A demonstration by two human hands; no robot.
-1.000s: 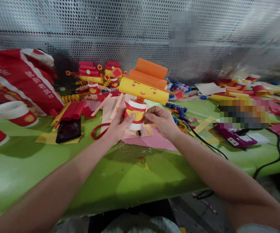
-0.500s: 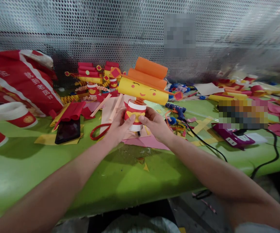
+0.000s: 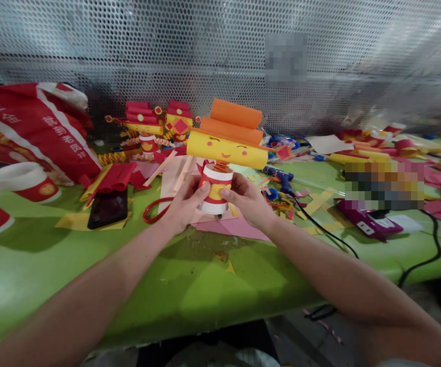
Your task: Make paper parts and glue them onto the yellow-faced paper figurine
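As fingers [image 3: 202,193] of both hands [image 3: 182,206] [image 3: 251,204] grasp one cup figure [image 3: 226,151], two red-hatted figures [image 3: 144,127] behind, two cups [image 3: 29,186] leftward

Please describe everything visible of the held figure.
The paper-looking figure has orange rolls above a yellow roll with a drawn smile, and a diamond at each side. This head slants down rightward; a folded orange neck joins it to an upright red-and-white cup, held between the left hand and right hand.
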